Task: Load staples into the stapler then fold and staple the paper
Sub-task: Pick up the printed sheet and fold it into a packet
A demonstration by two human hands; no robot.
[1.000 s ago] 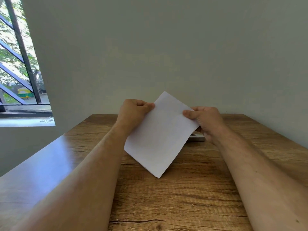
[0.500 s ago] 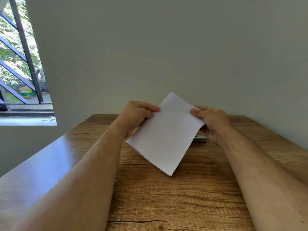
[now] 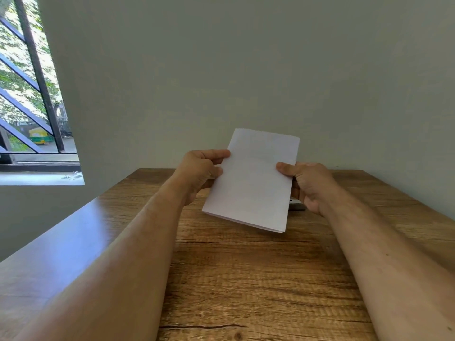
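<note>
A folded white paper is held up above the wooden table, nearly upright with its layered edges at the bottom. My left hand pinches the paper's left edge between thumb and fingers. My right hand pinches its right edge, thumb on the front. A small silver part of the stapler shows on the table behind the paper and below my right hand; the rest of it is hidden.
A plain grey-green wall stands just behind the table's far edge. A barred window with a sill lies to the left. The table's left edge runs diagonally toward me.
Both hands turned the paper clockwise from a diamond tilt to nearly upright and shifted it slightly to the right. The grips stayed on the same edges.
</note>
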